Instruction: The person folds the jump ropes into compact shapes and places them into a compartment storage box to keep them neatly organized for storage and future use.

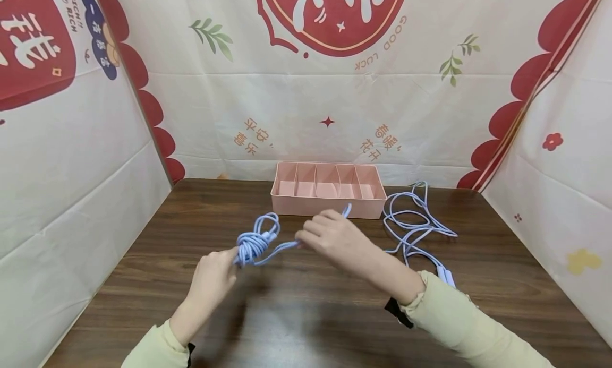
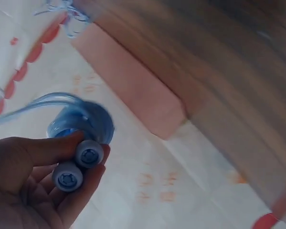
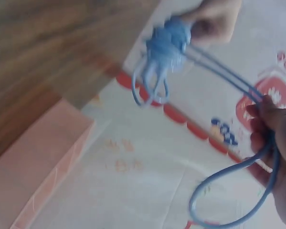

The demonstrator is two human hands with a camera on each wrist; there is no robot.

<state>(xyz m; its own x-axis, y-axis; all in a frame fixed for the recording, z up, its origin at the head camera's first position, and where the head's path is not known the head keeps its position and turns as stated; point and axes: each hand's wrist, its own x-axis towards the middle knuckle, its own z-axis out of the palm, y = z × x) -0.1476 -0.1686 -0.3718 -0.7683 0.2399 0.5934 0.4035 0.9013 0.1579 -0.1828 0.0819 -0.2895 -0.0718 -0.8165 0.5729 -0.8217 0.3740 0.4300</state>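
White printed cloth (image 1: 287,100) walls in a dark wooden surface (image 1: 143,283); in the head view the wound blue rope (image 1: 252,246) sits at the left hand's (image 1: 212,277) fingertips, its doubled strand running to the right hand (image 1: 330,235), the two hands apart, each gripping rope, before a pink divided tray (image 1: 296,206), a second blue rope (image 1: 421,228) lying loose right of it. The left wrist view shows thumb and fingers around two round-ended handles (image 2: 67,177), coils just beyond. In the right wrist view, fingers clasp the strand, a loop hanging below
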